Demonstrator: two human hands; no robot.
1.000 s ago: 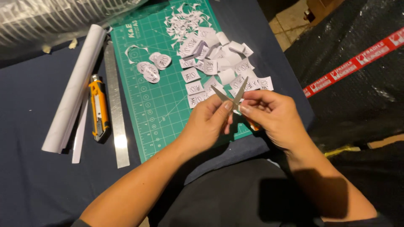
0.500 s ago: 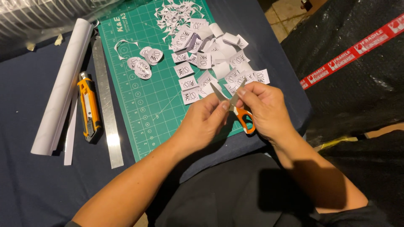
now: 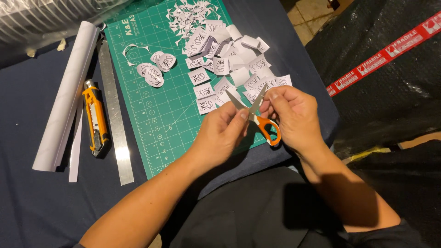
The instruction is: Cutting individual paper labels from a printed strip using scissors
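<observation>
On the dark blue tabletop [image 3: 27,202] a green cutting mat [image 3: 161,133] carries the work, and judging by what lies on it the trimming is only partly done. The largest heap, a loose pile of square printed labels [image 3: 229,59], sits on the far right of the mat and looks uncut, so most of the job seems left. At the far edge is a scatter of small white offcuts [image 3: 190,14], and to the left a little cluster of rounded, trimmed labels [image 3: 156,73], just a few, with a curled paper strip beside them. Off the mat to the left lie a white paper roll [image 3: 66,96], a steel ruler [image 3: 112,115] and an orange utility knife [image 3: 95,117], all untouched. Nearest me, the right hand [image 3: 294,117] grips orange-handled scissors [image 3: 257,117], blades parted and pointing away over the mat's near right corner. The left hand [image 3: 220,135] is pinched at the blades; whatever scrap it holds is hidden by the fingers.
</observation>
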